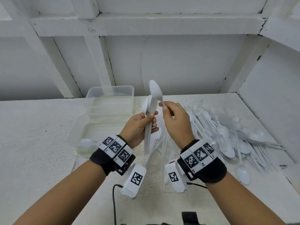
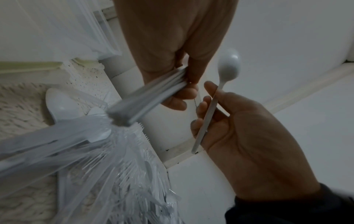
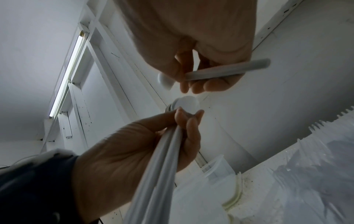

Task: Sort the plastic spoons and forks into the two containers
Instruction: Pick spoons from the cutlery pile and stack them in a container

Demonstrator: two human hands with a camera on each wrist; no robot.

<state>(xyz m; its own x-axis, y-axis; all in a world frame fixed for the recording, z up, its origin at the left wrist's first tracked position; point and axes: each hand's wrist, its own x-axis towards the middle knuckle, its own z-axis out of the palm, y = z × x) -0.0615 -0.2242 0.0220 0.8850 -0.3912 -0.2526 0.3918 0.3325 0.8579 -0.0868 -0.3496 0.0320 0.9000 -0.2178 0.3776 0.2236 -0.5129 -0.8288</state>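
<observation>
My left hand (image 1: 151,120) grips a stack of several white plastic spoons (image 1: 150,106) upright, bowls up, above the table. In the left wrist view the stack's handles (image 2: 149,98) stick out below the left hand's fingers (image 2: 180,97). My right hand (image 1: 163,106), just right of the stack, pinches a single white spoon (image 1: 155,90) by its handle, its bowl above the stack. This single spoon (image 2: 229,66) lies across the right hand's fingers (image 2: 203,109). Two clear containers stand at left: the far one (image 1: 110,93) and the near one (image 1: 87,127), which holds a spoon (image 1: 86,141).
A large loose pile of white spoons and forks (image 1: 227,135) covers the table's right side, against the side wall. One stray spoon (image 1: 242,173) lies near the front right. A clear plastic bag with forks (image 2: 114,174) lies under my hands. A back wall closes the table.
</observation>
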